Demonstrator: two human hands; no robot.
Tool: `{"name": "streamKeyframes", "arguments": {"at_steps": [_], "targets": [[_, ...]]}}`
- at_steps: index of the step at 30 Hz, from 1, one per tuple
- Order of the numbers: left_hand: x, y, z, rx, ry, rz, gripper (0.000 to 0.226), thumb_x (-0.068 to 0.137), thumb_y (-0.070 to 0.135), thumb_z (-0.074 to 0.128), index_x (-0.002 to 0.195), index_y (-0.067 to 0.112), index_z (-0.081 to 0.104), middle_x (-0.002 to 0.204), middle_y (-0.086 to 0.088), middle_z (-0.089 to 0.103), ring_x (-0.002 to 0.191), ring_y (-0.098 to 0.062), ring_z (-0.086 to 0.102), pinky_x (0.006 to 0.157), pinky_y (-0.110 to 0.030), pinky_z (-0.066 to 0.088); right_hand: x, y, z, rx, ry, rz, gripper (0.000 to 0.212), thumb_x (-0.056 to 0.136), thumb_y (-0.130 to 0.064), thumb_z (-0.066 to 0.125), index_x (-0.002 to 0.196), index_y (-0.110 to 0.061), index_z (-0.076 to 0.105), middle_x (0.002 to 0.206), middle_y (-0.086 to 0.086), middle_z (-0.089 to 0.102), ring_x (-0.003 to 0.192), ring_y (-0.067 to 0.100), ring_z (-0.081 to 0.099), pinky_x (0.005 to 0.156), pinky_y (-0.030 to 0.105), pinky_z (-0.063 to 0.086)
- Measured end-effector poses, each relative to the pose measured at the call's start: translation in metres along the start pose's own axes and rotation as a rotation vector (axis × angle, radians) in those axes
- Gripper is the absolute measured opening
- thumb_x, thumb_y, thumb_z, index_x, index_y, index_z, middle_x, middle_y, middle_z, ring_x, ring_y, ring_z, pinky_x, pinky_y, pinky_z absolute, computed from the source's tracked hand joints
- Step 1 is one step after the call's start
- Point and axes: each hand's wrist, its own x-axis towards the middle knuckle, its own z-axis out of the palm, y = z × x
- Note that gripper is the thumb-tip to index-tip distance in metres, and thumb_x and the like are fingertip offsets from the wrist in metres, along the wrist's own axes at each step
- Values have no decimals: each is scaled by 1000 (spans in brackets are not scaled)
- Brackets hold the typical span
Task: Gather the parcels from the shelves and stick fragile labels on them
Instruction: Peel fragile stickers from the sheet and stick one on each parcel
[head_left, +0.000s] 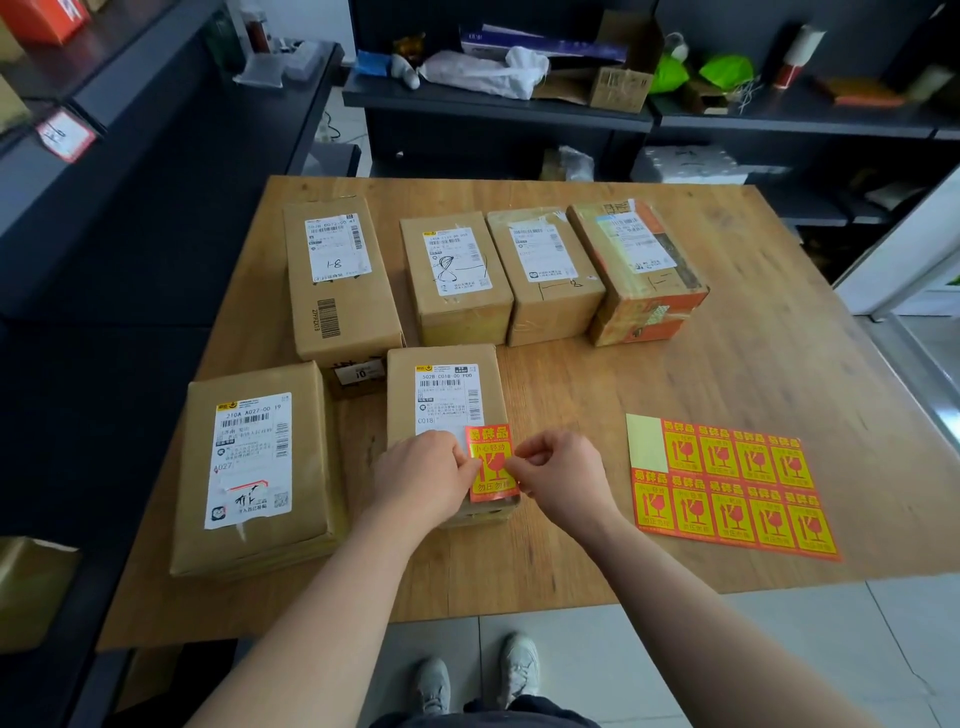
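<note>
Red-and-yellow fragile label (488, 462) sits over the near right corner of a brown parcel (402, 395) at the near middle of the bench (675, 364), just below its white shipping slip (447, 397). Both hands have their fingers curled. The left hand (423, 475) pinches the label's left edge and the right hand (558, 478) pinches its right edge. A sticker sheet (727, 488) lies apart to the right, and a larger parcel (254, 467) lies to the left.

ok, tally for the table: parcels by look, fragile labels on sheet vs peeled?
Plain brown parcels: 5
Orange-printed parcel: 1
Fragile labels on the sheet: 9
Peeled fragile label: 1
Total: 16
Small dark item mid-table unclear, not counted.
</note>
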Motion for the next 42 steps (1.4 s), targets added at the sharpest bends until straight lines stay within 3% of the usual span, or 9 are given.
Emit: {"name": "streamKeyframes", "arguments": {"at_steps": [8, 12, 15, 18, 24, 27, 31, 37, 42], "targets": [[-4, -1, 1, -21, 58, 23, 31, 86, 51, 58, 70, 25, 49, 79, 9, 60, 61, -8, 53, 46, -21, 34, 0, -1, -1, -127, 17, -63, 15, 79, -34, 73, 85, -24, 63, 72, -14, 60, 64, 2, 58, 50, 11, 41], [-15, -9, 10, -32, 216, 166, 29, 88, 45, 58, 109, 27, 51, 104, 7, 56, 83, -10, 56, 57, -20, 41, -3, 2, 0, -220, 22, -193, 22, 85, -36, 67, 104, -27, 64, 84, -12, 57, 70, 4, 55, 55, 13, 42], [-23, -17, 21, 43, 273, 272, 44, 89, 39, 58, 132, 29, 51, 102, 1, 52, 91, -18, 54, 72, -30, 47, -7, 8, 2, -411, 49, -393, 38, 92, -39, 56, 128, -30, 55, 102, -6, 49, 88, 9, 50, 69, 19, 46], [-22, -22, 23, 153, 324, 302, 45, 88, 41, 58, 132, 33, 53, 101, -1, 49, 90, -21, 49, 75, -37, 43, -7, 15, 2, -607, 16, -476, 49, 97, -49, 35, 143, -33, 35, 121, 2, 40, 105, 17, 44, 85, 30, 44], [-14, -30, 21, 312, 181, 279, 54, 93, 59, 22, 145, 45, 20, 144, -5, 31, 127, -25, 26, 101, -45, 21, 0, 19, -3, -773, -107, -461, 59, 95, -58, 11, 149, -37, 3, 149, 4, 19, 127, 25, 32, 102, 40, 32], [-15, -30, 24, 297, 132, 251, 59, 90, 63, 14, 146, 48, 7, 152, -3, 17, 137, -26, 12, 108, -49, 8, -2, 17, 0, -798, -123, -493, 60, 95, -57, 8, 149, -32, -1, 158, 1, 2, 142, 27, 11, 115, 43, 13], [-16, -31, 27, 253, 74, 250, 62, 90, 66, 13, 146, 46, -3, 158, 0, 2, 143, -25, -4, 114, -50, 1, -7, 19, 3, -822, -140, -530, 61, 97, -55, 8, 150, -29, -8, 158, -1, -15, 144, 19, -16, 113, 37, -10], [-23, -42, 29, 137, 38, 228, 69, 94, 59, 14, 149, 28, -15, 157, 6, -19, 141, -12, -25, 117, -39, -7, -12, 12, 7, -840, -112, -591, 59, 99, -47, 9, 150, -21, -9, 158, 0, -13, 141, 15, -23, 115, 34, -11], [-24, -43, 24, 79, 26, 260, 65, 99, 46, 19, 150, 19, -12, 158, 3, -16, 142, -10, -23, 119, -39, -1, -20, 13, 16, -782, -202, -672, 61, 99, -51, 7, 149, -21, -10, 156, -3, -14, 141, 9, -23, 118, 34, -4]]}}
